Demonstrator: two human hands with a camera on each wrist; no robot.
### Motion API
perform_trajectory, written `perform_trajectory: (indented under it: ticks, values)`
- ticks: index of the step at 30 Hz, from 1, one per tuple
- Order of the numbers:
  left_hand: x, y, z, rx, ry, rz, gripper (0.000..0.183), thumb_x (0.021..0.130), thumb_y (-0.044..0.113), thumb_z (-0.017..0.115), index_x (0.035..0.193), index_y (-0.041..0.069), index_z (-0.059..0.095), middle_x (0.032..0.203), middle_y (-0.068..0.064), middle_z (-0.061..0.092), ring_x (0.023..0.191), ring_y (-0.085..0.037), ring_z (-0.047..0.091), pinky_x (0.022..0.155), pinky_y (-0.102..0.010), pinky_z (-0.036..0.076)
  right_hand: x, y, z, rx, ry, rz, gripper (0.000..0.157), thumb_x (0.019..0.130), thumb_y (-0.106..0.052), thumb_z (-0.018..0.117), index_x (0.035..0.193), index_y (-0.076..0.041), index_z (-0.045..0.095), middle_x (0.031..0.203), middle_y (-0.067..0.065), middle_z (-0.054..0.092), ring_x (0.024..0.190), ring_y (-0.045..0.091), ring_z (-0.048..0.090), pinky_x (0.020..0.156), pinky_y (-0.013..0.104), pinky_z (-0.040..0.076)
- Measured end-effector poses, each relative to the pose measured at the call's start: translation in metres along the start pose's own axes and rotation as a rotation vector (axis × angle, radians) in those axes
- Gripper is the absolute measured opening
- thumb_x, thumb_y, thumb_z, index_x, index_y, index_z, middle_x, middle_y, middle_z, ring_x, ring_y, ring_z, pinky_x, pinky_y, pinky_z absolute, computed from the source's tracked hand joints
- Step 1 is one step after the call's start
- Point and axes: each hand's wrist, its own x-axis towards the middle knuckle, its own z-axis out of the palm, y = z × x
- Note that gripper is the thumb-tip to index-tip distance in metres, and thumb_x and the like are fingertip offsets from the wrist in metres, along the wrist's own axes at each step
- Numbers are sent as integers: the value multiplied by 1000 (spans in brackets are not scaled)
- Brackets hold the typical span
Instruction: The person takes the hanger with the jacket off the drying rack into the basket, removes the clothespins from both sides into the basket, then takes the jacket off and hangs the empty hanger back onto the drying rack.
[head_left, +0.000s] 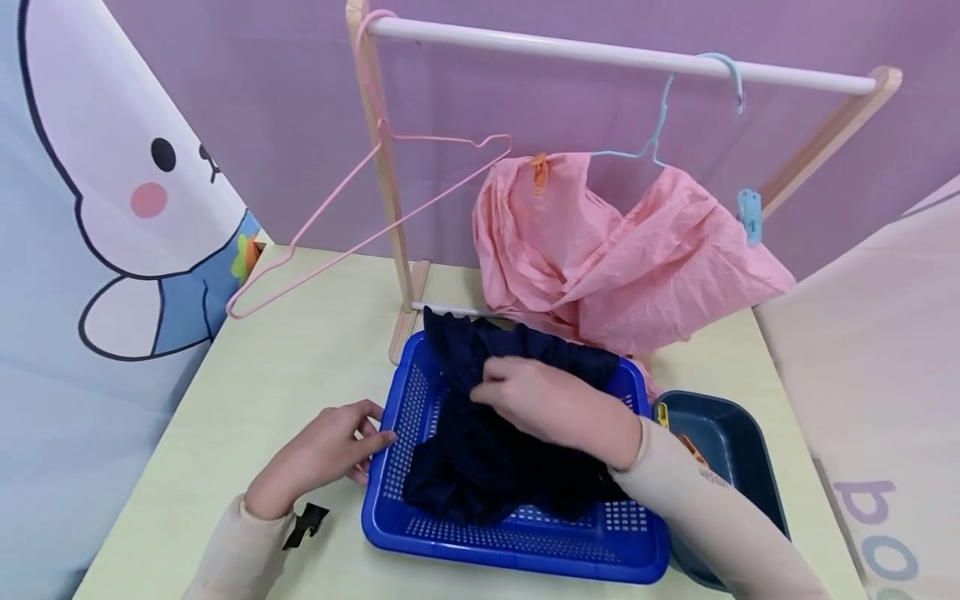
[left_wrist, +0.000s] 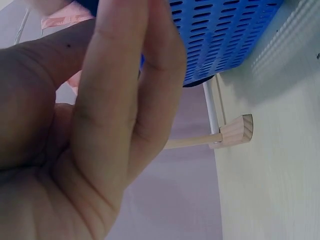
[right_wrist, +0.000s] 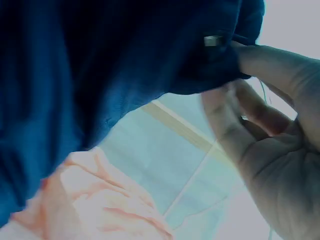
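A dark navy garment (head_left: 495, 450) lies bunched in a blue plastic basket (head_left: 510, 546), with its upper part lifted against the far rim. My right hand (head_left: 551, 408) pinches an edge of this cloth between thumb and fingers; the right wrist view shows the pinched navy fabric (right_wrist: 150, 50) hanging in folds. At the basket's left side, my left hand (head_left: 330, 450) holds the rim, thumb over the edge and fingers along the outside. The basket's slotted wall (left_wrist: 215, 35) shows beyond the fingers in the left wrist view.
Behind the basket stands a rack with a white rail (head_left: 540, 46). On it hang a bare pink hanger (head_left: 322, 258) and a pink garment (head_left: 645, 258) on a blue hanger, with orange (head_left: 539, 173) and blue clips (head_left: 750, 217). A dark teal bin (head_left: 750, 467) holds clips at right.
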Motion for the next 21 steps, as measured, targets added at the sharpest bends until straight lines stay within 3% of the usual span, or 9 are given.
perform_trajectory:
  ticks: [6, 12, 15, 21]
  values:
    - [-1, 1, 1, -3, -6, 13, 31, 88, 22, 64, 109, 1, 55, 78, -6, 57, 50, -18, 60, 47, -33, 53, -28, -7, 36, -24, -245, 104, 19, 76, 2, 65, 75, -17, 67, 69, -3, 50, 65, 12, 55, 58, 21, 48]
    - [0, 0, 0, -14, -20, 26, 34, 88, 23, 64, 111, 0, 53, 78, -6, 57, 51, -18, 61, 47, -32, 53, -38, -5, 59, 27, -281, 174, 24, 73, 3, 65, 62, -18, 60, 65, -3, 51, 58, 11, 54, 47, 20, 44]
    - [0, -1, 0, -14, -23, 27, 34, 88, 23, 64, 111, 0, 53, 78, -6, 57, 51, -18, 61, 47, -33, 53, -38, -4, 57, 78, -291, 193, 22, 75, 3, 63, 67, -17, 63, 66, -4, 51, 60, 11, 55, 49, 20, 45]
    - [1, -1, -1, -13, -28, 30, 32, 88, 23, 63, 110, 0, 54, 78, -6, 57, 51, -18, 61, 47, -31, 53, -37, 4, 36, 245, -331, 195, 19, 82, -3, 62, 93, -17, 69, 81, -5, 57, 78, 8, 56, 66, 20, 49]
